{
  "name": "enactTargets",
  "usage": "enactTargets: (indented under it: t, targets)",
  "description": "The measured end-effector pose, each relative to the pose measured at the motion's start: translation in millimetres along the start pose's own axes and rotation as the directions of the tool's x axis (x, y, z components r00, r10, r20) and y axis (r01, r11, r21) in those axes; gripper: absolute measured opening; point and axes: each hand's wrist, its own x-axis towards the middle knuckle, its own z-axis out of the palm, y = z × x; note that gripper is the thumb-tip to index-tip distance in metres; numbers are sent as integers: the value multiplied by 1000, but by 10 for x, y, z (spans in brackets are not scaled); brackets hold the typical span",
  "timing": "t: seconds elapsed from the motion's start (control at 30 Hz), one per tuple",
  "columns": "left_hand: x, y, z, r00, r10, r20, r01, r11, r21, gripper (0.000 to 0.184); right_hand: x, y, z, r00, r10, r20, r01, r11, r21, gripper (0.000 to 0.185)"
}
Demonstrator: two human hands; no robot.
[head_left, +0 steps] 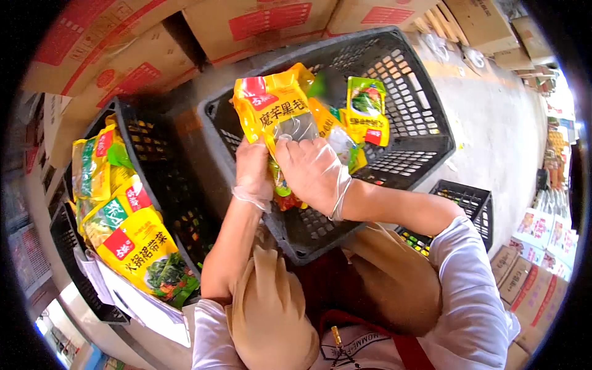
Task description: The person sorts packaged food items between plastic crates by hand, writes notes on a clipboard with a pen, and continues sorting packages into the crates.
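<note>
My two hands, in thin clear plastic gloves, grip the lower edge of a yellow food packet [266, 102] with a red logo and a see-through window. My left hand [253, 165] is closed at its lower left corner. Fingers curled, my right hand [311, 169] holds it just beside the left. The packet is tilted over a black plastic crate [401, 166] with lattice walls. Inside the crate lie a green-and-yellow packet [367, 111] and other yellow packets, partly covered by my right hand and the held packet.
To the left, another black crate [132, 132] stands near yellow packets [139, 246] and white paper sheets [145, 314]. Cardboard boxes [259, 24] line the far side. A smaller black crate [475, 206] is at the right, with stacked cartons [524, 283] beyond it.
</note>
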Motion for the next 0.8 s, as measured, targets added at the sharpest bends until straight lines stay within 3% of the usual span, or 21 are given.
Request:
enactTargets:
  t: [0.1,0.17,0.2,0.27,0.33,0.37,0.4,0.43,0.47,0.5,0.53,0.6,0.67,0.7,0.73,0.77,0.8]
  targets:
    - [53,45,-56,997,-56,49,60,995,-83,24,22,53,-194,997,54,-59,-46,992,119,36]
    - [-5,87,-18,995,-53,82,65,986,-154,26,-66,154,-432,993,-99,-70,116,937,329,52]
    - [-91,145,9,974,-32,222,69,985,-159,28,-117,163,-513,994,-96,-58,112,904,412,60]
    - [-60,133,-82,952,-91,292,145,975,-170,29,-200,364,-570,983,-180,-22,142,687,712,51]
    - [-90,97,-123,981,-97,169,139,955,-262,31,-409,651,-646,998,60,-32,-19,700,714,37]
    - [-151,145,-52,971,-145,191,202,925,-323,32,-517,814,-725,966,238,-104,-125,778,616,32]
    - [-181,188,-19,960,-187,210,257,889,-380,32,-650,994,-784,882,470,-25,-364,715,597,31]
    - [-127,172,-151,948,-160,274,260,887,-381,32,-852,1230,-681,795,596,-114,-428,684,591,29]
    - [-83,143,-262,935,-131,330,259,887,-383,32,-1185,1589,-393,722,669,-175,-545,706,452,34]
    - [-147,162,-162,971,-125,202,201,886,-417,31,-1435,1840,-313,672,731,-116,-691,676,258,40]
    - [-165,173,-166,971,-127,205,203,889,-410,31,-1661,2066,-236,606,792,-73,-791,609,49,45]
    - [-224,168,-217,934,-3,357,144,918,-370,32,-2126,2537,110,473,881,-14,-872,466,-153,58]
    - [-330,206,-210,949,102,297,6,939,-343,34,-2191,2722,268,417,903,102,-904,423,-54,61]
    - [-357,233,-209,933,183,310,-78,943,-323,35,-2147,2741,243,491,849,195,-869,494,38,56]
    - [-400,291,-206,950,189,248,-110,947,-303,36,-2188,2755,326,488,849,204,-871,489,49,56]
    - [-344,266,-341,940,331,79,-327,943,-64,37,-2228,2790,409,509,846,160,-859,490,145,53]
    - [-318,299,-455,866,497,-49,-478,854,208,40,-2266,2823,483,527,842,112,-837,492,240,51]
